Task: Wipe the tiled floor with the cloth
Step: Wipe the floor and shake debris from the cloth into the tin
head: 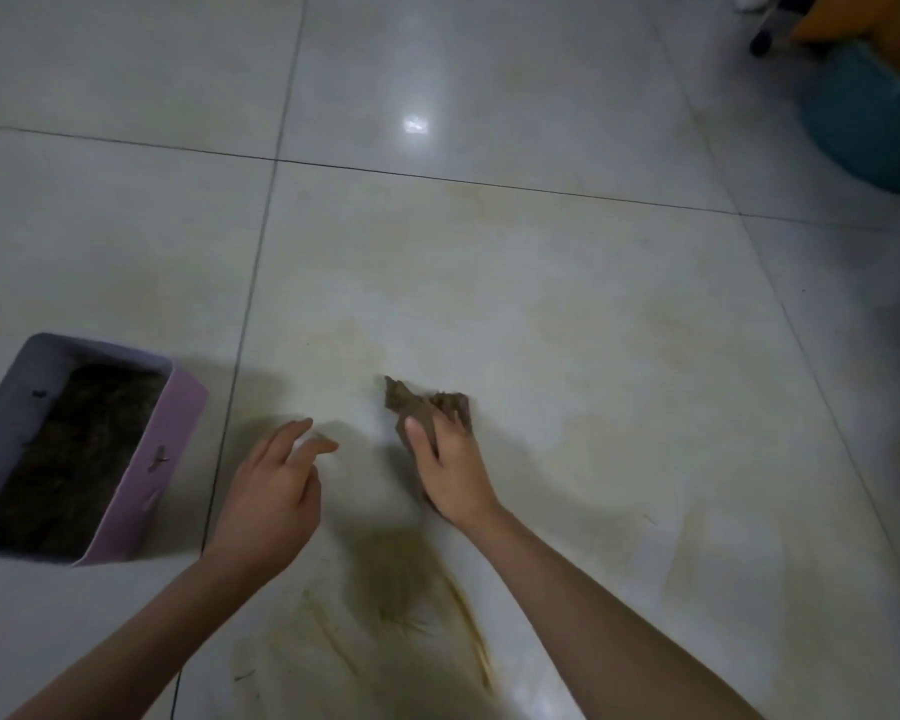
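Observation:
A crumpled brown cloth [421,403] lies on the pale glossy tiled floor [567,304] near the middle of the view. My right hand [450,467] grips the cloth from behind and holds it down on the tile, and part of the cloth is hidden under the palm. My left hand [276,485] hovers just left of it, fingers loosely spread and holding nothing. Yellowish-brown smears and streaks [468,631] mark the floor between my forearms and fade out to the right.
A lilac rectangular box [167,449] filled with dark, dirt-like matter stands on the floor at the left. A teal round tub [868,111] and an orange wheeled object [842,18] sit at the top right. Dark grout lines cross the tiles.

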`<state>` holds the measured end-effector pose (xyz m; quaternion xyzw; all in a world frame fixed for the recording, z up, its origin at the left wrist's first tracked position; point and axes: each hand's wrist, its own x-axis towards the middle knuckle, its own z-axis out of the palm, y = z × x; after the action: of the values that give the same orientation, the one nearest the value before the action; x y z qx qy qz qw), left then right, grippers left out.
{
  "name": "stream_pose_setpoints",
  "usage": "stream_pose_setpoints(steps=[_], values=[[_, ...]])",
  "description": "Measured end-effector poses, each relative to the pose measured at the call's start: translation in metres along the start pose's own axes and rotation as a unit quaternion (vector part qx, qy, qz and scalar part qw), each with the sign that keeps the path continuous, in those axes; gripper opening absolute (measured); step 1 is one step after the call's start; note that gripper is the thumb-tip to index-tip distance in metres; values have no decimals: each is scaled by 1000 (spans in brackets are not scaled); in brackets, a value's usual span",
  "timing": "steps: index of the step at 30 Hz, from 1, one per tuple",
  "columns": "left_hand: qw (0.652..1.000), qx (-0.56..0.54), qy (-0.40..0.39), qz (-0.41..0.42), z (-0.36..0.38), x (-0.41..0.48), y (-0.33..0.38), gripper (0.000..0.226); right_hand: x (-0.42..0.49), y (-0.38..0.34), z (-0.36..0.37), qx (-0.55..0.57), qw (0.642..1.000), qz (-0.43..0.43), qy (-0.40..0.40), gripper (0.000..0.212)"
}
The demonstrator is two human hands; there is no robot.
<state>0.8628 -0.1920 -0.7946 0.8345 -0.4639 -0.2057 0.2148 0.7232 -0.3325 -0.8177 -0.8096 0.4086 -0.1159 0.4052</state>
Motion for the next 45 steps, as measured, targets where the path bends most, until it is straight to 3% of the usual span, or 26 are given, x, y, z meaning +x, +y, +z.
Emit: stream_pose_setpoints(steps=[2,5,7,10,13,17,22,24,26,29,34,38,39,41,43,45], values=[[1000,2,-11,23,2,11,13,33,-3,-13,-31,226,964,137,21,29],[997,-4,-22,70,12,29,39,33,-16,-10,-89,441,871,210,45,32],[995,-10,-25,98,22,42,61,33,-31,3,-131,535,808,240,49,45],[991,-5,-27,133,45,55,95,35,-60,33,-192,564,779,259,88,49],[987,24,-52,153,70,57,129,40,-97,69,-243,521,793,283,135,47],[976,77,-111,172,93,53,178,48,-146,115,-302,401,844,319,159,40],[966,149,-119,177,114,49,216,52,-180,191,-354,235,887,332,221,43],[963,178,-135,154,127,47,223,54,-181,228,-354,111,914,335,199,60],[956,206,-161,134,142,45,227,56,-184,267,-338,-82,942,299,129,66],[948,241,-172,118,166,51,234,60,-179,306,-303,-285,928,231,72,66],[931,298,-194,89,188,68,247,88,-154,358,-332,-336,923,157,106,68],[918,299,-258,34,196,74,253,96,-97,344,-333,-300,879,285,237,72],[917,295,-270,20,199,75,253,95,-89,327,-313,-301,880,267,253,68],[912,284,-295,1,201,78,253,91,-95,284,-248,-303,915,130,233,58],[911,273,-309,-12,201,79,255,87,-119,241,-182,-269,950,-19,154,59],[913,262,-313,-20,199,81,255,84,-133,233,-166,-264,956,-113,63,59]])
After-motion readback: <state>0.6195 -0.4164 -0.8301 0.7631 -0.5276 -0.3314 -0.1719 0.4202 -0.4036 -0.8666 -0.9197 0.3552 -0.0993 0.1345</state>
